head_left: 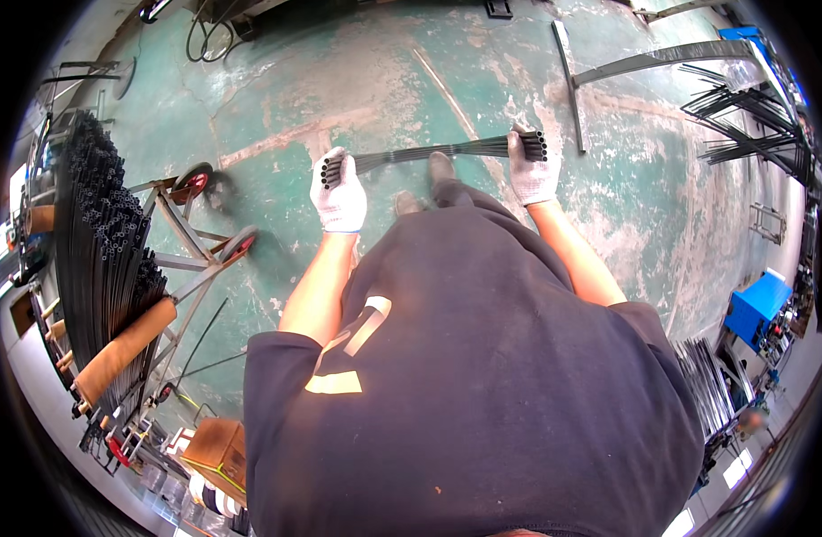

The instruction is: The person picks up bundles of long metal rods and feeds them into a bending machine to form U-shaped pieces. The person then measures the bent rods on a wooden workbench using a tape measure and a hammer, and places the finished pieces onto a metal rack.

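A bundle of thin black tubes (438, 151) stretches crosswise in front of my body, its open round ends showing at both sides. My left hand (342, 192), in a white work glove, is closed round the bundle near its left end. Near the right end my right hand (532, 174), gloved the same way, grips it with the thumb on top. Between the hands the tubes narrow toward the middle. My shoes show just below the bundle.
At left a wheeled metal cart (183, 233) carries a large stack of black tubes (107, 224) beside a brown roller (124, 352). More dark tubes (760, 125) lie on a rack at the upper right. A blue machine (758, 300) and a cardboard box (216, 455) stand farther out.
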Demonstrator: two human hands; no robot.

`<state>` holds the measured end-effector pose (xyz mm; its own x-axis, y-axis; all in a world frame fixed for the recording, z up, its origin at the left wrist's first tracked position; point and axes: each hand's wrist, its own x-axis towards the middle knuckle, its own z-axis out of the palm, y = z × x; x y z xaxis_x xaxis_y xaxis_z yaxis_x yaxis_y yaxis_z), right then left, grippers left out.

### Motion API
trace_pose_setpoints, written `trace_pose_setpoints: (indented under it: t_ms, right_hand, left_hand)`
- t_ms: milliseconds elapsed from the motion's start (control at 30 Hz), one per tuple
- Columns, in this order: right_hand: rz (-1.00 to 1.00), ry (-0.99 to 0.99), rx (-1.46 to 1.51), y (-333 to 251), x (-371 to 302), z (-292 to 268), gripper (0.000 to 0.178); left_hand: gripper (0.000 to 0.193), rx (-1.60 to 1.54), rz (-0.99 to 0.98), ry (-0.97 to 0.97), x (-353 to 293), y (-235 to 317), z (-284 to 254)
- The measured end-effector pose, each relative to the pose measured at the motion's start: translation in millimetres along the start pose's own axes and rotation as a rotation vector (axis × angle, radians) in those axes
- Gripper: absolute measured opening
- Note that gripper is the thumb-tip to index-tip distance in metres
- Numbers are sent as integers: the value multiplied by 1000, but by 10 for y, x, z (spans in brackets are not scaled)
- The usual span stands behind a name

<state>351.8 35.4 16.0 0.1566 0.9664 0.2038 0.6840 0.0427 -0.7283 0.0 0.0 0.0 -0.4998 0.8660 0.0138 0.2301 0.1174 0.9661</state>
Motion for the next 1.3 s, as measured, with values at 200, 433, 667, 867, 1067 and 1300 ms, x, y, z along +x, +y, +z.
trace_pose_setpoints:
  t_ms: [200, 433, 667, 867, 1067, 1300]
  right_hand:
    - [55, 56, 74, -67, -125, 57, 23]
    - [29, 102, -115, 32, -106, 100, 22]
    - [88, 105, -61, -29, -147, 81, 20]
    - [56, 61, -43, -85, -115, 38, 14]
    - [-57, 94, -6, 15, -80, 30, 13]
    - [173, -102, 154, 149, 36, 102, 13]
  left_hand:
    - [18, -19, -19, -8, -79, 41, -23]
    - [19, -58, -41, -39, -30, -47, -18]
    - [19, -29, -10, -86, -61, -61, -58]
    - [22, 85, 14, -48, -46, -21, -29]
    - [22, 85, -64, -15, -80, 15, 20]
    - [19, 120, -138, -3, -100, -181, 100]
